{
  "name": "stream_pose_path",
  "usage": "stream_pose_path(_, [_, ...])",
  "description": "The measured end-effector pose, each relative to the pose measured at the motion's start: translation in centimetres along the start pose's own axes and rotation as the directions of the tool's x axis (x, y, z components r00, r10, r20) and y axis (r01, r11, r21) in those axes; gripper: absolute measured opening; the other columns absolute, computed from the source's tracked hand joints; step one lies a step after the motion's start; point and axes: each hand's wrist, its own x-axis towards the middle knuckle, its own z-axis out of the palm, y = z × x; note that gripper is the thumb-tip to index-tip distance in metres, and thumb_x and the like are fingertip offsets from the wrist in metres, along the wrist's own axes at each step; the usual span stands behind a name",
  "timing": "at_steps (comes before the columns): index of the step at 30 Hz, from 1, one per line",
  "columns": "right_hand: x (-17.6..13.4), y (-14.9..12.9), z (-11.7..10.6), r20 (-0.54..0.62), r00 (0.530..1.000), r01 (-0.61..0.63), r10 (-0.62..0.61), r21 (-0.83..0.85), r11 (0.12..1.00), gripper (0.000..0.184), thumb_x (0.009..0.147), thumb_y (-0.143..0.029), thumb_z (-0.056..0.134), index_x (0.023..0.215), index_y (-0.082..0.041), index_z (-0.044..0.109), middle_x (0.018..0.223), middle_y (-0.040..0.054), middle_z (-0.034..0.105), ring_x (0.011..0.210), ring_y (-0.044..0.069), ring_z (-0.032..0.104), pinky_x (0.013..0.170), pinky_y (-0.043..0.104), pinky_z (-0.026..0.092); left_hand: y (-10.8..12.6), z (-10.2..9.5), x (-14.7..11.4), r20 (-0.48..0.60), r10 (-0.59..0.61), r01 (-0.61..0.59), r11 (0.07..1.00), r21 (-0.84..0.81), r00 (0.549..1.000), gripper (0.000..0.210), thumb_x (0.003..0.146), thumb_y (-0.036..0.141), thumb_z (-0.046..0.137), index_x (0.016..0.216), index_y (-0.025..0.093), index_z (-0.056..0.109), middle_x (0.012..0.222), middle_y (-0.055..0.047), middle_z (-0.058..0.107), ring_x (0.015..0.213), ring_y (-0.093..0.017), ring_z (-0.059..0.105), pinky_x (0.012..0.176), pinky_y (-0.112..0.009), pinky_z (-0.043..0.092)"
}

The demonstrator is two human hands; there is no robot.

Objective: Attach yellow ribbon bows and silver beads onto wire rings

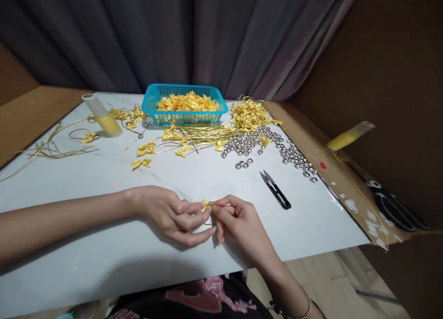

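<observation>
Near the front of the white tabletop, my left hand pinches a small yellow ribbon bow between thumb and fingertips. Touching the bow from the other side is my right hand, its thumb and forefinger closed at the bow's edge on what looks like thin gold cord. A bit of that cord curves out below, between the hands; most of it is hidden by fingers. Black thread snips lie to the right of my right hand. Loose yellow bows rest beyond my left hand.
A blue basket full of yellow bows stands at the back. Around it lie gold cords, silver beads and a heap of corded bows. A yellow thread spool stands left; scissors lie at the right edge.
</observation>
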Motion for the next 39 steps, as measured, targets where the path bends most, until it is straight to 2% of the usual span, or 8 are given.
stream_pose_path(3, [0.1,0.0,0.0,0.000,1.000,0.002,-0.002,0.004,1.000,0.016,0.082,-0.032,0.058,0.073,-0.017,0.056,0.038,-0.0074,0.052,0.032,0.006,0.046,0.037,0.018,0.036,-0.1,0.0,0.1,-0.026,0.049,-0.046,0.990,0.132,0.998,0.040,0.080,-0.007,0.050,0.099,0.024,0.065,0.093,0.001,0.072,0.094,-0.007,0.059,0.066,-0.012,0.045])
stream_pose_path(8, [0.2,0.0,-0.1,-0.007,1.000,-0.004,0.005,0.028,1.000,0.017,0.081,-0.032,0.059,0.074,-0.017,0.057,0.036,-0.0072,0.052,0.031,0.006,0.044,0.037,0.018,0.036,-0.1,-0.1,0.1,0.068,-0.024,0.021,0.999,0.043,0.997,0.046,0.079,-0.009,0.046,0.097,0.029,0.063,0.107,0.006,0.068,0.096,-0.006,0.058,0.065,-0.013,0.044])
stream_pose_path(15, [0.1,0.0,0.0,-0.032,0.999,-0.004,0.006,0.050,0.999,0.014,0.080,-0.028,0.059,0.074,-0.016,0.057,0.037,-0.0071,0.053,0.031,0.005,0.044,0.038,0.017,0.035,0.1,-0.4,0.5,0.067,-0.015,-0.001,0.972,0.237,0.998,0.036,0.085,-0.002,0.048,0.105,0.024,0.064,0.098,0.000,0.069,0.092,-0.006,0.057,0.066,-0.012,0.044])
stream_pose_path(21, [0.2,0.0,0.2,-0.063,0.998,-0.005,0.006,0.018,1.000,0.014,0.081,-0.029,0.057,0.074,-0.016,0.057,0.036,-0.0076,0.052,0.031,0.006,0.045,0.038,0.018,0.035,0.3,-0.3,0.7,0.136,0.000,-0.015,0.994,0.110,0.991,0.033,0.086,0.002,0.050,0.100,0.028,0.066,0.101,0.001,0.068,0.097,-0.009,0.059,0.068,-0.015,0.046])
stream_pose_path(26, [0.1,0.3,0.5,-0.100,0.995,0.007,-0.005,0.018,1.000,0.013,0.078,-0.029,0.058,0.074,-0.016,0.056,0.038,-0.0071,0.053,0.034,0.008,0.049,0.041,0.019,0.038,0.5,0.0,0.4,0.119,0.029,-0.058,0.967,0.248,0.992,0.024,0.091,0.012,0.049,0.105,0.023,0.065,0.097,-0.002,0.069,0.097,-0.009,0.058,0.068,-0.016,0.044])
stream_pose_path(28, [0.1,0.5,0.6,-0.110,0.994,0.018,-0.016,0.020,1.000,0.014,0.077,-0.030,0.058,0.074,-0.016,0.057,0.039,-0.0066,0.053,0.036,0.008,0.051,0.042,0.021,0.041,0.6,0.1,0.4,0.106,0.004,-0.031,0.965,0.259,0.994,0.021,0.093,0.016,0.050,0.105,0.025,0.064,0.095,-0.001,0.069,0.097,-0.008,0.058,0.067,-0.016,0.043])
stream_pose_path(34, [-0.1,0.9,0.9,-0.160,0.985,0.060,-0.065,-0.037,0.998,0.012,0.076,-0.028,0.056,0.072,-0.016,0.057,0.042,-0.0067,0.053,0.039,0.009,0.052,0.046,0.023,0.045,1.2,0.1,0.9,-0.105,-0.108,0.131,0.960,0.246,0.989,0.017,0.092,0.029,0.053,0.097,0.021,0.066,0.090,-0.001,0.071,0.090,-0.008,0.057,0.064,-0.019,0.039])
stream_pose_path(39, [-0.2,0.6,1.0,-0.145,0.986,0.069,-0.081,-0.086,0.994,0.011,0.078,-0.026,0.054,0.072,-0.017,0.055,0.041,-0.0065,0.054,0.039,0.009,0.050,0.048,0.024,0.045,1.6,-0.4,0.6,-0.049,-0.229,0.234,0.955,0.184,0.972,0.016,0.089,0.021,0.052,0.089,0.023,0.067,0.100,0.003,0.069,0.086,-0.009,0.056,0.068,-0.024,0.039])
